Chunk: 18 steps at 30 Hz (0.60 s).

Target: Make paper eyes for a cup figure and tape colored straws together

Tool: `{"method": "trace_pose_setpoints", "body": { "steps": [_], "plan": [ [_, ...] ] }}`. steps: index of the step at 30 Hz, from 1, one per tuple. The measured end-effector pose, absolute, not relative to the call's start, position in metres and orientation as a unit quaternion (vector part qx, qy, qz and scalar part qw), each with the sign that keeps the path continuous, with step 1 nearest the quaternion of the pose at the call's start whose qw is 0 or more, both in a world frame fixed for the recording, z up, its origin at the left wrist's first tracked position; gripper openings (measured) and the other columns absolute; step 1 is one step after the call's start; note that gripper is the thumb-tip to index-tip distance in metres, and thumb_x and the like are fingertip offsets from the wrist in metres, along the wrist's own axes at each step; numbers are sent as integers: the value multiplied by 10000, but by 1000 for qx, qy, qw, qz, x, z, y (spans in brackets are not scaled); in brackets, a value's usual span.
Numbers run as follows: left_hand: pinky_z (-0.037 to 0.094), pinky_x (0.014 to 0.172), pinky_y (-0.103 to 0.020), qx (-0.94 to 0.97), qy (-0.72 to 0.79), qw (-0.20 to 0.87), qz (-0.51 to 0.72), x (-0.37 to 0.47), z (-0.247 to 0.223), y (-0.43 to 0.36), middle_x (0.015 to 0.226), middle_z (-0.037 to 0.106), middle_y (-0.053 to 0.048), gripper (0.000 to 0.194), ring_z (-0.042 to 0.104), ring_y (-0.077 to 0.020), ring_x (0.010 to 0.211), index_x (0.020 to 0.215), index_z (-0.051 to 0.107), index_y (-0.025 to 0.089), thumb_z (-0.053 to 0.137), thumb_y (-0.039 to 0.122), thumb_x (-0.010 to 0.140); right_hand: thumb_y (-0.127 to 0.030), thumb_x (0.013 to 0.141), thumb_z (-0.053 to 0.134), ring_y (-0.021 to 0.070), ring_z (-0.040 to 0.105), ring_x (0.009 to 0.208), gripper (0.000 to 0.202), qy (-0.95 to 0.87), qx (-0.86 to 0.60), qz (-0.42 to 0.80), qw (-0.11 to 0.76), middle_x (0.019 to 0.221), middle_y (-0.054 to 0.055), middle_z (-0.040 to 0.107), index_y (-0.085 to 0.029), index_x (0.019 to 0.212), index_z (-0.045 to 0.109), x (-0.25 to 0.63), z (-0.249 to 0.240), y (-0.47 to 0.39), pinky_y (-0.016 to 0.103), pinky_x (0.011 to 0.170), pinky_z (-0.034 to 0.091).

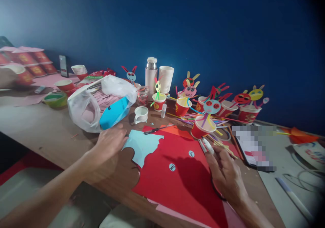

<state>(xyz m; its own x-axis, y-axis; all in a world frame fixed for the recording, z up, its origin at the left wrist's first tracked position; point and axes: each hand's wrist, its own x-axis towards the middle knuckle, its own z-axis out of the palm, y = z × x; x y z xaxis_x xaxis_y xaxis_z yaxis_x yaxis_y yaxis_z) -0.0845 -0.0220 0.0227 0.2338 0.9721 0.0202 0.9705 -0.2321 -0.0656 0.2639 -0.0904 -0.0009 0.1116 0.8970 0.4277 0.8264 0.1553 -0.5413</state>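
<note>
My right hand [227, 174] is closed around what looks like a pair of scissors [207, 146], pale tips forward, a dark loop below the palm. It is over the right part of a red paper sheet [167, 184]. Two small light-blue paper discs [172, 167] with black marks rest on that sheet. My left hand [113, 140] has its fingers curled at the left edge of a cut light-blue paper [146, 143]; whatever is in them is hidden. A black pen [158, 129] rests near the top of the papers.
Paper-cup figures [203, 128] stand behind the red sheet, near loose coloured sticks [182, 119]. A plastic bag [83, 106] of paper is beyond my left hand. A phone [251, 146] lies at right; a thermos [151, 74] stands by the wall. Another person's hand [8, 78] is at far left.
</note>
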Motion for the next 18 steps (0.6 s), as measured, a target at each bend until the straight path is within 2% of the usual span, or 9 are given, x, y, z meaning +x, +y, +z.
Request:
{"method": "trace_pose_setpoints", "body": {
  "steps": [4, 9, 11, 14, 18],
  "plan": [
    [393, 706, -328, -796, -604, 42, 25, -82, 13, -21, 1008, 588, -159, 319, 574, -261, 861, 856, 623, 127, 353, 295, 865, -386, 857, 442, 149, 579, 583, 245, -686, -625, 39, 372, 683, 24, 620, -181, 944, 544, 260, 5, -93, 234, 530, 435],
    [384, 776, -305, -808, -573, -41, -130, -60, 37, -29, 973, 608, -91, 248, 551, -215, 897, 915, 595, 171, 405, 315, 850, -337, 849, 474, 129, 585, 542, 191, -730, -581, 28, 358, 666, 12, 639, -188, 909, 578, 259, 9, -92, 216, 517, 436],
    [390, 766, -286, -824, -522, -123, -183, -38, 47, -32, 963, 621, -58, 251, 558, -193, 880, 981, 572, 190, 428, 343, 844, -320, 852, 481, 130, 610, 589, 182, -739, -574, 34, 349, 721, 13, 662, -200, 935, 591, 262, 8, -91, 216, 546, 443],
    [405, 717, -253, -824, -440, -274, -227, 1, 51, -32, 877, 638, -28, 190, 568, -155, 776, 925, 583, 197, 480, 313, 814, -319, 866, 465, 149, 628, 688, 194, -754, -561, 31, 341, 806, 26, 677, -213, 954, 602, 268, 5, -91, 234, 599, 445],
    [417, 666, -233, -768, -365, -455, -266, 35, 38, -18, 799, 607, -28, 146, 547, -129, 717, 853, 557, 165, 503, 286, 794, -357, 855, 482, 155, 600, 630, 207, -758, -573, 10, 311, 725, 15, 654, -223, 954, 604, 277, 4, -91, 247, 564, 404]
  ]
}}
